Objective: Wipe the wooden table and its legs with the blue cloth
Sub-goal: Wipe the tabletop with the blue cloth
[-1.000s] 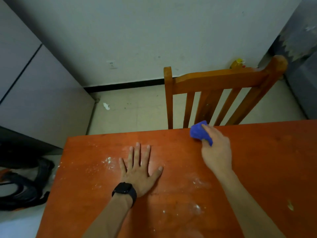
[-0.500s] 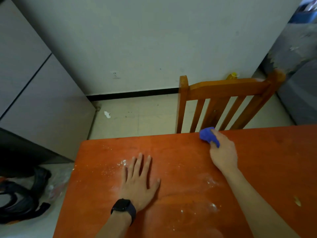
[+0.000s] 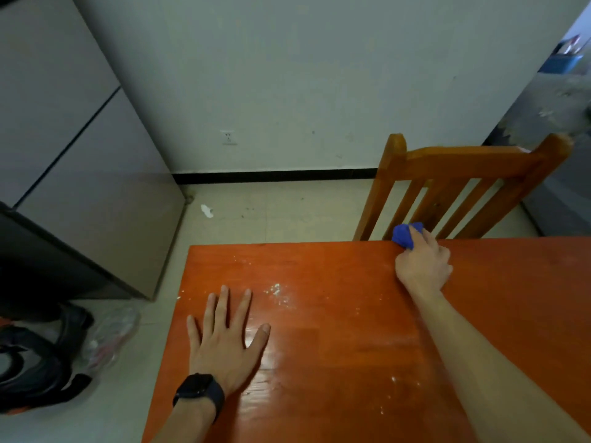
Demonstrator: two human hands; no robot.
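While left hand (image 3: 224, 340) lies flat, right hand (image 3: 422, 266) grips blue cloth (image 3: 403, 235).

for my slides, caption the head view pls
The right hand grips the blue cloth at the far edge of the wooden table; left hand rests flat.

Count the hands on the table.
2. The left hand lies flat on the wooden table near its left edge; the right hand grips the blue cloth at the far edge.
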